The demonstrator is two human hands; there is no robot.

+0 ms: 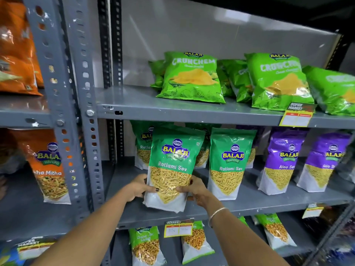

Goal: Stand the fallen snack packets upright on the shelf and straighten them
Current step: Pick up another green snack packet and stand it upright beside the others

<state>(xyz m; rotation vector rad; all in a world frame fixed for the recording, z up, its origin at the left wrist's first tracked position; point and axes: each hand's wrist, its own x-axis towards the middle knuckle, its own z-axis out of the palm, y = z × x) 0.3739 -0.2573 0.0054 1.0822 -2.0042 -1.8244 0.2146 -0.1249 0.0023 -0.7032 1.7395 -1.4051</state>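
A green Ratlami Sev packet stands nearly upright at the front of the middle shelf, leaning slightly to the right. My left hand grips its lower left edge and my right hand grips its lower right edge. A second Ratlami Sev packet stands upright just to the right. More green packets stand behind, partly hidden. Two purple Aloo Sev packets stand further right.
Green Crunchem chip bags lean back on the upper shelf. Orange packets fill the left bay beyond the grey upright post. Smaller packets stand on the lower shelf. Yellow price tags hang on the shelf edges.
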